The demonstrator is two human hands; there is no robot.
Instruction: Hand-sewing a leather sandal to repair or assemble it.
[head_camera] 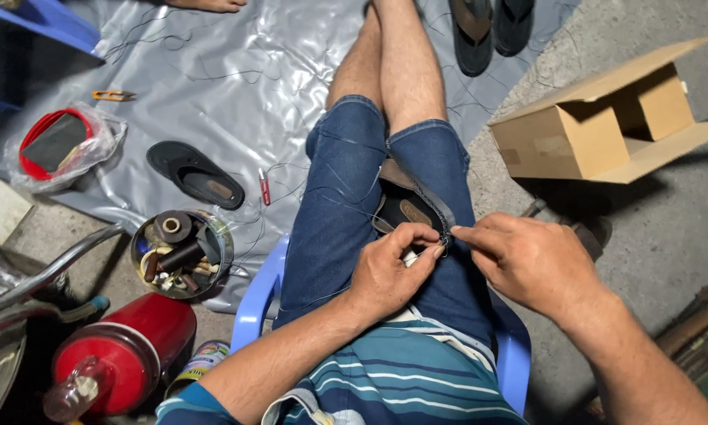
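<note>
I sit on a blue plastic chair (251, 303) with a dark sandal (407, 203) held between my thighs. My left hand (391, 267) grips the sandal's near edge, fingers curled around it. My right hand (527, 260) pinches at the same edge, thumb and forefinger meeting close to the left fingertips, as if on a needle or thread too small to make out. Thin dark thread (330, 197) trails across my denim shorts.
A grey plastic sheet (236, 86) covers the floor. On it lie a black sandal (195, 173), red thread snips (264, 187), a round tin of spools (182, 252) and a bagged red container (55, 145). An open cardboard box (598, 118) is at right, a red cylinder (125, 354) at lower left.
</note>
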